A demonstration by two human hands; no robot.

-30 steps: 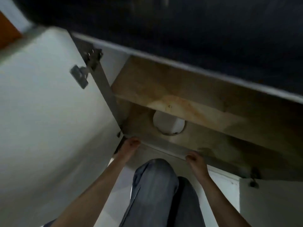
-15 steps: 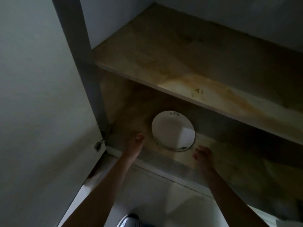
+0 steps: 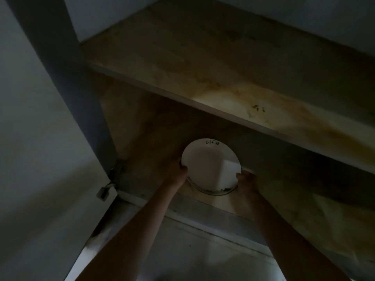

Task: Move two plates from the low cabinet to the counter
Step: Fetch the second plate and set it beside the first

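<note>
While arms outstretched, left hand (image 3: 176,169) and right hand (image 3: 246,180) gripping plate (image 3: 209,165).

We reach both bare forearms forward, our left hand (image 3: 176,169) and right hand (image 3: 246,180) curled closed, thumbs on top.

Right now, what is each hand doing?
Left hand: closed on the left rim of the white plate.
Right hand: closed on its right rim.

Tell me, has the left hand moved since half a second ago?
Yes. The left hand went from the cabinet floor beside the plate onto its left rim.
</note>
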